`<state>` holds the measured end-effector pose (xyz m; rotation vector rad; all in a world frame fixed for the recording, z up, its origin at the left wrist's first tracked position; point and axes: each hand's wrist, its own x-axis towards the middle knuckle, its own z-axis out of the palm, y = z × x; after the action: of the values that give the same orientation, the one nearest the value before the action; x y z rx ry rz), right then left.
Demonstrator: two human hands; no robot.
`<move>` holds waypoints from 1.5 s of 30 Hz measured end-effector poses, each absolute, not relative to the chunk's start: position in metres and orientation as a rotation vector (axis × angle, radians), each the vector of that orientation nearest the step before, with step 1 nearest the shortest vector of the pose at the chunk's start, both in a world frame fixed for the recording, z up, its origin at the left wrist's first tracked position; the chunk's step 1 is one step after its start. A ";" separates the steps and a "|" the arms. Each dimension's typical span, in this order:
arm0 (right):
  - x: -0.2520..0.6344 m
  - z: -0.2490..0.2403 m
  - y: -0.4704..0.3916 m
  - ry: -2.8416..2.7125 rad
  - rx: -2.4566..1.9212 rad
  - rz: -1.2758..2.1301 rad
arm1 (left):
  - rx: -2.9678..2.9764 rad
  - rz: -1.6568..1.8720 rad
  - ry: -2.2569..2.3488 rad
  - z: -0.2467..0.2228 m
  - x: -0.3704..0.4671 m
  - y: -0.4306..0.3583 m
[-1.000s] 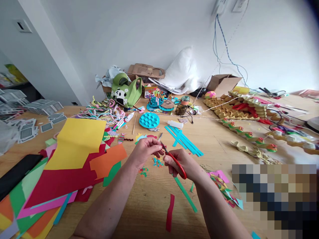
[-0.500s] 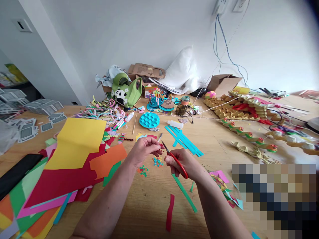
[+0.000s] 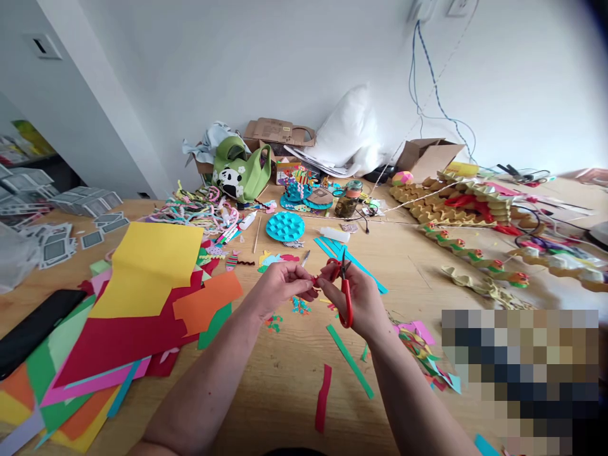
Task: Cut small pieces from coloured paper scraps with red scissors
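Between the fingertips of my left hand (image 3: 287, 285) is a small piece of red paper (image 3: 315, 283). My right hand (image 3: 358, 297) has its thumb and a fingertip at the same red piece. Red-handled scissors (image 3: 348, 304) rest in my right hand, blades pointing up and away. Small blue and orange paper bits (image 3: 301, 306) lie just below my fingertips, with green and orange bits (image 3: 273, 323) to their left. Nearer to me lie a green strip (image 3: 350, 362) and a red strip (image 3: 323, 399). Blue strips (image 3: 370, 272) are partly behind my right hand.
Coloured paper sheets (image 3: 147, 269) and a black phone-like object (image 3: 38, 326) lie at left. A blue scalloped disc (image 3: 285, 227), a white bottle (image 3: 335, 235) and a glass jar (image 3: 349, 199) stand or lie beyond my hands. Egg-carton strips (image 3: 441, 199) are at right.
My right hand has turned the scissors so the blades point up, away from the red piece. Its fingertips have moved left to meet my left hand's fingertips at the paper.
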<state>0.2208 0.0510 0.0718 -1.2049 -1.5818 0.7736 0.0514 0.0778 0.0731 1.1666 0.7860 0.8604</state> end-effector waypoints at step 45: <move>0.223 0.091 0.043 -1.390 -1.260 0.830 | 1.892 0.471 1.719 0.008 -0.006 0.041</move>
<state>0.2229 0.0435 0.0909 -1.2602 -1.3902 0.8301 -0.0064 0.0411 0.0084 1.8924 1.7189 0.4708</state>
